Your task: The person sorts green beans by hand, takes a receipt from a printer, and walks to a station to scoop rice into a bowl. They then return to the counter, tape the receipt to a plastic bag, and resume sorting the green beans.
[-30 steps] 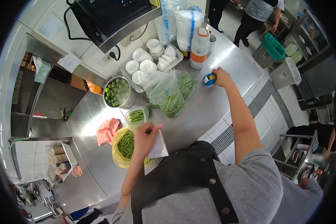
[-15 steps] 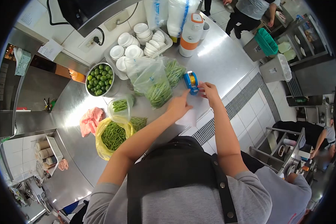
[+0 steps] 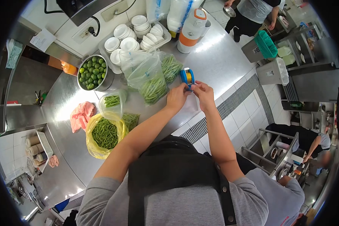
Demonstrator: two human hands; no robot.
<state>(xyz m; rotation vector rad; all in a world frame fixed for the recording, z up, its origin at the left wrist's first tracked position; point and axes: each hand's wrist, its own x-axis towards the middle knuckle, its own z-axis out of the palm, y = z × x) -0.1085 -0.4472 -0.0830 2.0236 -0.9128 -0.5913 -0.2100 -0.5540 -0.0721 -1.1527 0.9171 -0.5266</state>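
A blue tape dispenser with a yellow roll stands on the steel counter. Both hands meet at its near end. My left hand has its fingertips pinched together beside the dispenser's left side. Close by on the right, my right hand is also closed in a pinch. Whatever lies between the fingertips is too small to make out. A thin whitish, see-through sheet or bag lies below the hands at the counter edge. Left of the dispenser sit clear plastic bags of cut green beans.
A yellow bag of chopped green beans, a pink cloth and a bowl of limes are on the left. A tray of white dishes and an orange-white bottle stand behind. Co-workers are on the right.
My left hand has moved up to the dispenser, its stretched index finger now bent into a pinch. My right hand has come closer to the left. The view has shifted slightly.
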